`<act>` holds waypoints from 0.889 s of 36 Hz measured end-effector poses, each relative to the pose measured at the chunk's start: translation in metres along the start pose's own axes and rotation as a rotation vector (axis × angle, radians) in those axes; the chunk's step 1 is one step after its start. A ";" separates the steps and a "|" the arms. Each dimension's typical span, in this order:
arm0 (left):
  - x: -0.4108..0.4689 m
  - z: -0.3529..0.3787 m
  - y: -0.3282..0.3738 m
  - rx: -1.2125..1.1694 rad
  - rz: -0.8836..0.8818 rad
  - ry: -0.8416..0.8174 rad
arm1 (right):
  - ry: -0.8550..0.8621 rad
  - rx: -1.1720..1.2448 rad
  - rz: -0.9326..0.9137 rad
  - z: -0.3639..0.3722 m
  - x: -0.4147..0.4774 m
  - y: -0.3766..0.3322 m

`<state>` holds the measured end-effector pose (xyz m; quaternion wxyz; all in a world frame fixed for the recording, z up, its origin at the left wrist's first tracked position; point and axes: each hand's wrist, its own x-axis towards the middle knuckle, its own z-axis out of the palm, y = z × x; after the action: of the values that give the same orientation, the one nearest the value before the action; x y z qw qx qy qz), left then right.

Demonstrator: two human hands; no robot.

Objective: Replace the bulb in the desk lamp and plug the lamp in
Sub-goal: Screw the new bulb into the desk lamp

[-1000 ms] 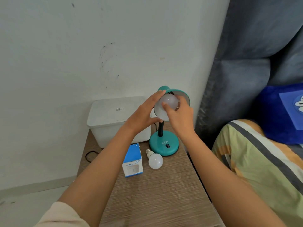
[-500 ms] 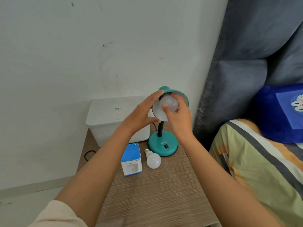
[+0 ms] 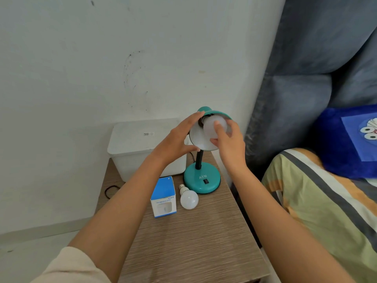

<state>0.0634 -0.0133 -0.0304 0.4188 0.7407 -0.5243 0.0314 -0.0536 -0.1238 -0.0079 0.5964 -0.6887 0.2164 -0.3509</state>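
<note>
A teal desk lamp stands on the wooden side table, its round base (image 3: 202,179) near the far right edge. Its shade (image 3: 199,139) tilts toward me. My left hand (image 3: 177,140) grips the shade's left rim, fingers over the top and thumb under it. My right hand (image 3: 228,141) holds a white bulb (image 3: 213,124) that sits in the shade, at the socket. A second white bulb (image 3: 189,198) lies on the table in front of the base, its screw cap pointing away from me. The lamp's plug is not in view.
A blue and white humidifier box (image 3: 164,198) stands left of the loose bulb. A white plastic bin (image 3: 142,144) sits at the back of the table (image 3: 193,242) against the wall. A black cord (image 3: 110,190) loops at the table's left edge. A bed with pillows lies right.
My right hand has shifted its grip around the bulb in the shade, fingers now further over its front. The left hand stays on the shade rim. The view has shifted slightly.
</note>
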 end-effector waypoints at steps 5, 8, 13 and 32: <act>0.001 0.001 0.000 -0.002 0.002 -0.002 | -0.023 0.057 0.061 0.000 0.002 0.006; 0.000 0.002 -0.002 -0.003 0.010 0.001 | 0.015 -0.135 -0.065 0.001 0.003 0.009; 0.001 0.003 -0.002 -0.018 0.002 0.000 | 0.072 -0.341 -0.203 0.010 0.003 0.012; 0.001 0.002 0.001 -0.019 0.003 -0.012 | -0.033 -0.091 0.126 0.007 0.013 0.006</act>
<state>0.0619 -0.0150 -0.0307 0.4227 0.7361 -0.5282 0.0228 -0.0392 -0.1293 -0.0115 0.5891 -0.7058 0.2652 -0.2908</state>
